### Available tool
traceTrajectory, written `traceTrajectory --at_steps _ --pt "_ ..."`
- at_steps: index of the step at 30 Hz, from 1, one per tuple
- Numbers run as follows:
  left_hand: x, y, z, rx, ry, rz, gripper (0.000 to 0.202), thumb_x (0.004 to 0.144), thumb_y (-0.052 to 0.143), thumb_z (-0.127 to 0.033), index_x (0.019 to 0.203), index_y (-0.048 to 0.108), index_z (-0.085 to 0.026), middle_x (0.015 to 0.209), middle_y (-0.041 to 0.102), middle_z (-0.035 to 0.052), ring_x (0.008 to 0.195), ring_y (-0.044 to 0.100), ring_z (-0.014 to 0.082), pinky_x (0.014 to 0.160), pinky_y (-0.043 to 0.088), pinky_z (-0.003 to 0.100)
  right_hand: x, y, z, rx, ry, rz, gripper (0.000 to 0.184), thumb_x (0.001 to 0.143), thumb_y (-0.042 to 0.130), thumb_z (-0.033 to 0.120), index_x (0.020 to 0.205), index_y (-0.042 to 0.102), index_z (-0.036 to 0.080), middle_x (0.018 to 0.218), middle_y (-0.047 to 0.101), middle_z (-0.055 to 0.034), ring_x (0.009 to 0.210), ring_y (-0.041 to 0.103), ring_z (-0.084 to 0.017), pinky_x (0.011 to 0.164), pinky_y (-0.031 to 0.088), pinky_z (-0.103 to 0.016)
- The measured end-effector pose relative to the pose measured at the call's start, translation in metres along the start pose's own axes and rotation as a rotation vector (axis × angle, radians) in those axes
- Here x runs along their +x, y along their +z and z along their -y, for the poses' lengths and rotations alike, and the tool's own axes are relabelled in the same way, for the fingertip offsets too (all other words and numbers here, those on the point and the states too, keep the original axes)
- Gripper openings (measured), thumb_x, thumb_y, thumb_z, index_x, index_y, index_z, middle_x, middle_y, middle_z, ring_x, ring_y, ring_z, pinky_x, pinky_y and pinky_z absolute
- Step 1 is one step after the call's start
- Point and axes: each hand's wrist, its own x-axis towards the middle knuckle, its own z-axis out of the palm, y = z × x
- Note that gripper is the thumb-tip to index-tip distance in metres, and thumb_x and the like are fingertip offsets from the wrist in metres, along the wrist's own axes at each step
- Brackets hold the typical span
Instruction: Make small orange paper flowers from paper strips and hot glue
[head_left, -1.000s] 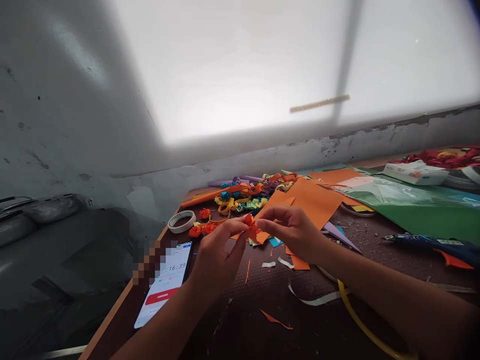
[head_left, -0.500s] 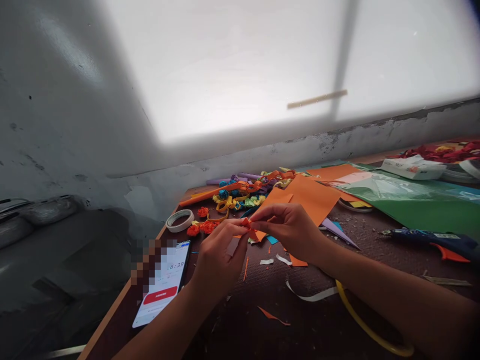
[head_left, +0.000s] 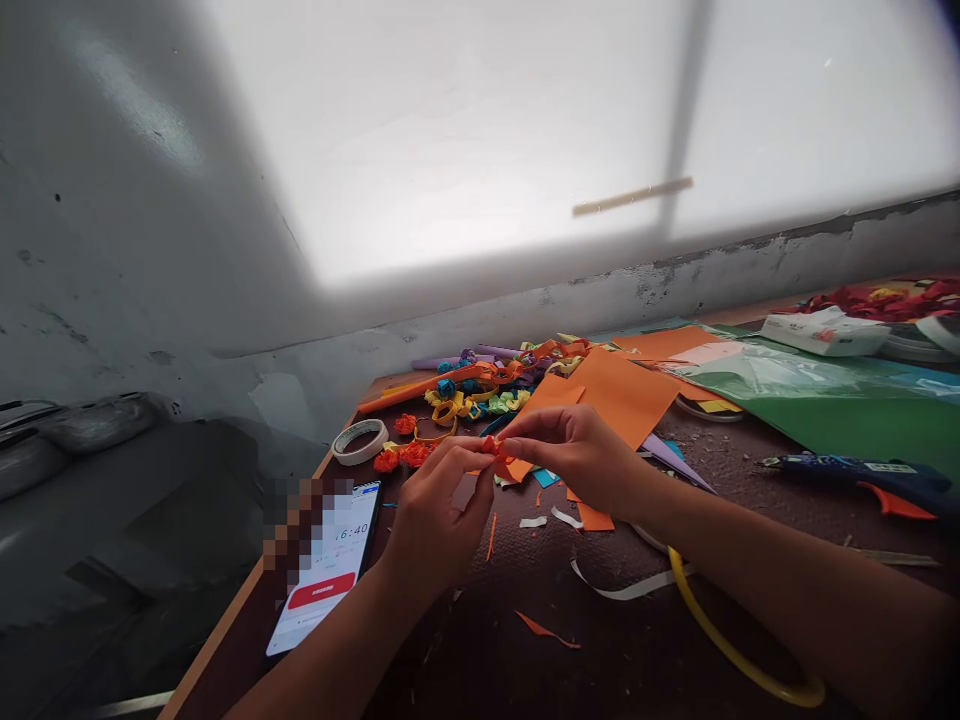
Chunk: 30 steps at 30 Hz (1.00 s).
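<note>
My left hand and my right hand meet above the dark table, fingertips pinched together on a small crumpled orange-red paper piece. Both hands are closed on it; most of the piece is hidden by the fingers. Beyond the hands lie several finished red and orange paper rosettes and a heap of coloured curled paper strips. An orange paper sheet lies just behind my right hand.
A phone with a lit timer screen lies at the table's left edge, a roll of tape beyond it. A blue glue gun, green sheet, yellow hoop and paper scraps lie to the right. A wall stands behind.
The hands have closed in on each other, hiding more of the orange piece. The view shifted slightly; the phone timer advanced by a second.
</note>
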Motion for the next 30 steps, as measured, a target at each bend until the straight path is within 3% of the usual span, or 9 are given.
traceTrajectory --at_steps 4,11,16,21,30 --pt "-0.0003 0.0011 0.0050 0.062 0.164 0.000 0.016 0.089 0.061 -0.005 0.093 0.063 -0.020 0.101 0.073 0.0057 0.096 0.072 0.0164 0.085 0.059 0.029 0.0003 -0.0013 0.0003 -0.041 0.029 -0.024 0.031 0.083 0.071 0.044 0.089 0.075 0.014 0.086 0.073 -0.0080 0.078 0.064 -0.018 0.065 0.052 -0.028" --pt "0.0013 -0.0024 0.0030 0.133 0.292 0.000 0.019 0.087 0.063 -0.001 0.095 0.063 -0.018 0.100 0.072 0.0060 0.096 0.070 0.0161 0.084 0.058 0.029 -0.0018 0.0006 -0.0015 -0.162 0.037 -0.012 0.034 0.081 0.072 0.049 0.084 0.075 0.015 0.076 0.070 -0.0067 0.064 0.057 -0.014 0.054 0.042 -0.026" --pt "0.0026 -0.0050 0.0006 0.030 0.243 0.004 0.020 0.086 0.062 -0.001 0.098 0.064 -0.017 0.102 0.070 0.0054 0.098 0.068 0.0149 0.088 0.056 0.029 -0.0007 -0.0021 -0.0022 -0.041 0.029 0.037 0.034 0.081 0.074 0.049 0.083 0.073 0.015 0.079 0.069 -0.0065 0.069 0.058 -0.015 0.061 0.045 -0.028" --pt "0.0034 -0.0038 0.0056 0.060 0.242 -0.034 0.025 0.083 0.065 0.000 0.100 0.064 -0.018 0.106 0.070 0.0058 0.104 0.066 0.0170 0.095 0.055 0.033 0.0001 -0.0059 -0.0009 0.008 -0.007 0.053 0.038 0.080 0.075 0.052 0.085 0.073 0.014 0.081 0.068 -0.0061 0.073 0.059 -0.016 0.071 0.048 -0.031" --pt "0.0002 -0.0044 0.0010 0.060 0.178 0.006 0.022 0.086 0.064 -0.005 0.103 0.060 -0.019 0.099 0.074 0.0026 0.091 0.072 0.0127 0.085 0.057 0.022 0.0011 -0.0027 -0.0035 0.029 0.037 0.093 0.036 0.083 0.070 0.049 0.086 0.070 0.014 0.083 0.067 -0.0058 0.075 0.058 -0.015 0.071 0.048 -0.030"
